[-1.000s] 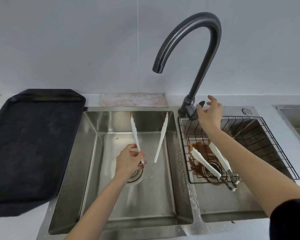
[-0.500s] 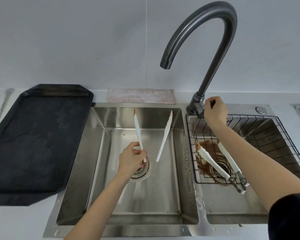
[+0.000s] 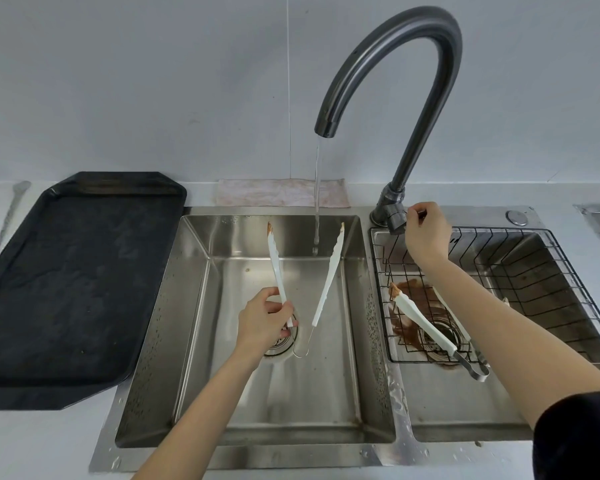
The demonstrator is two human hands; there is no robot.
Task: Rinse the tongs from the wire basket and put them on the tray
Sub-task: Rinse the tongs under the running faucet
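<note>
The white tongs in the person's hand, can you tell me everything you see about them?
The white tongs with thin metal wire at the joined end are spread open in a V over the left steel sink basin. Two long white arms look like plastic, with brown smears on both tips. The tips point toward the wall; the wire loop hangs nearest the person. The left hand pinches the left arm low down. The water stream falls between the arms, apparently missing both.
</note>
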